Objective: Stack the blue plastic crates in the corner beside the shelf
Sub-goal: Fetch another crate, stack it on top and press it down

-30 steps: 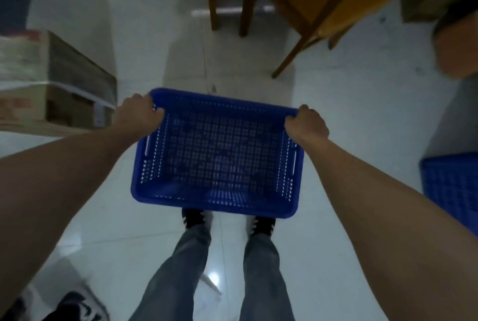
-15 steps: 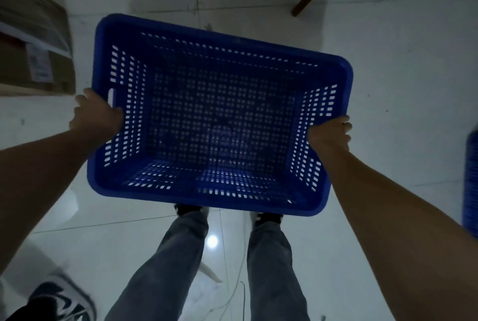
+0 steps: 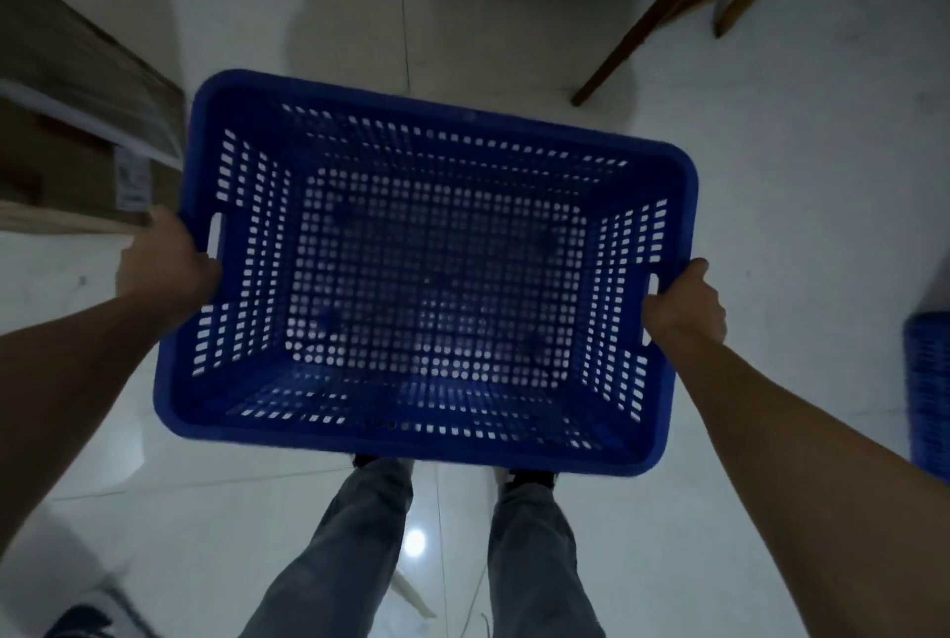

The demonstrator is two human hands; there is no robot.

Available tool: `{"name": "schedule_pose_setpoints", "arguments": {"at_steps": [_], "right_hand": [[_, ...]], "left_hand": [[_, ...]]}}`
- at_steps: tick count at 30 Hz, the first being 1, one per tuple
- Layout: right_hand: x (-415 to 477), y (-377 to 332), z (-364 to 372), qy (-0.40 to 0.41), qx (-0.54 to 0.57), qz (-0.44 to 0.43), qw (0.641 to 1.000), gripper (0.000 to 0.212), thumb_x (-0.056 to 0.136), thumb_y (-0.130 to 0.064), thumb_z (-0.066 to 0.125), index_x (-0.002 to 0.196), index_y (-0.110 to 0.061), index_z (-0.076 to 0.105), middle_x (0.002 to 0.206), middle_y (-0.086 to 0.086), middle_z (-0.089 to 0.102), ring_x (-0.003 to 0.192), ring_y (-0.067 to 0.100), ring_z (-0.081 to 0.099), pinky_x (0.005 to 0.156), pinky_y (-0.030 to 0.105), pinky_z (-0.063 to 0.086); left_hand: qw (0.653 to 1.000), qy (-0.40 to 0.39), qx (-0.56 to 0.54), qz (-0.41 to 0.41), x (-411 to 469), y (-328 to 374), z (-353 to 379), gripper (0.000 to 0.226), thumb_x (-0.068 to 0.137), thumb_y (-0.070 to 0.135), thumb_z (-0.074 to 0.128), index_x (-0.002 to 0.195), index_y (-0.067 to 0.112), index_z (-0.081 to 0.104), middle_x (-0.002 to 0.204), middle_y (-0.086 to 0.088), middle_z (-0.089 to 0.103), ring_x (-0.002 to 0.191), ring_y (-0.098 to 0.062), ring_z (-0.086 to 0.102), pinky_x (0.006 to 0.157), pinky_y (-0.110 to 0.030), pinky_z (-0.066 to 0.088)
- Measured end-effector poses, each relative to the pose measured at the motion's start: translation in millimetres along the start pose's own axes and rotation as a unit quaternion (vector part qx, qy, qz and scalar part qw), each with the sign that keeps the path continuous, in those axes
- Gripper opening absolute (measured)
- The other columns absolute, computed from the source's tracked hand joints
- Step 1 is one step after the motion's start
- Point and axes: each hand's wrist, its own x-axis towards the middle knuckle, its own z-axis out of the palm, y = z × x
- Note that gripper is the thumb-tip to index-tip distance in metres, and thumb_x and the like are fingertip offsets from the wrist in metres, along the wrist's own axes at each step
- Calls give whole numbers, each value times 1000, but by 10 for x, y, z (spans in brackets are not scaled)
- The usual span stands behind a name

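Left hand (image 3: 167, 262) at nine o'clock and right hand (image 3: 683, 308) at three each clench a side rim of the blue crate (image 3: 426, 277), with a second crate (image 3: 928, 380) at three

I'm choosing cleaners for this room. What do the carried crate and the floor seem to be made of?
Blue crate: apparently moulded plastic with a smooth, slightly shiny rim; its uniform colour and its walls and base perforated with regular holes suggest this. Floor: probably glazed white tile, glossy; it mirrors a ceiling light and shows thin joint lines.
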Motion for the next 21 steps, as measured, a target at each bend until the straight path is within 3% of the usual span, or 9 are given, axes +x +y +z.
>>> {"name": "schedule_pose_setpoints", "arguments": {"at_steps": [3,6,9,11,14,16,18,21], "right_hand": [[-264,-159,-564,3,0,-32,999,52,90,-20,64,132,-5,37,116,23,64,90,38,64,66,39,47],[-596,-372,-1297,14,4,-47,999,45,91,-22,63,127,-7,40,113,20,64,77,29,55,63,36,45],[-1216,-557,-2464,57,43,-91,993,41,90,-23,61,124,-8,43,114,17,64,77,28,54,64,36,44],[-1452,-566,-2844,77,18,-96,992,39,89,-23,61,122,-9,45,111,16,64,78,29,55,66,37,46],[-1557,-637,-3141,85,-20,-96,992,38,89,-27,61,121,-11,48,109,14,63,81,31,56,67,37,46],[-1858,-613,-3676,110,-22,-112,987,33,89,-29,60,116,-13,51,103,12,62,80,30,57,66,37,46],[-2097,-639,-4193,136,-27,-127,982,29,91,-32,59,112,-13,54,94,10,60,76,29,57,65,36,47],[-2510,-654,-4875,137,-35,-146,979,27,95,-33,57,108,-10,53,89,10,57,72,27,57,58,35,48]], "left_hand": [[1000,11,-18,12,-244,-29,-596,41,91,14,64,119,-3,40,111,-39,61,96,-56,62,77,-60,53],[998,34,-60,-1,-486,-19,-1317,46,98,40,59,113,0,40,106,-34,63,90,-51,65,70,-54,53],[987,67,-142,33,-903,-175,-2441,47,89,46,62,109,7,44,99,-24,66,82,-43,67,66,-47,54],[981,72,-172,54,-1205,-172,-2838,45,85,46,64,104,9,49,93,-18,67,75,-36,65,65,-44,55],[983,66,-148,84,-1401,-31,-3125,24,89,22,68,101,5,56,85,-14,64,72,-32,62,64,-40,49],[982,110,-129,86,-1780,-63,-3561,23,85,30,68,95,10,63,79,-9,66,67,-28,63,63,-38,53],[980,155,-106,61,-1961,-149,-3950,37,82,49,61,89,13,66,75,-8,67,63,-27,64,61,-37,56],[983,155,-91,43,-2263,-232,-4424,44,83,57,56,90,14,64,78,-9,66,64,-30,64,62,-40,58]]}}
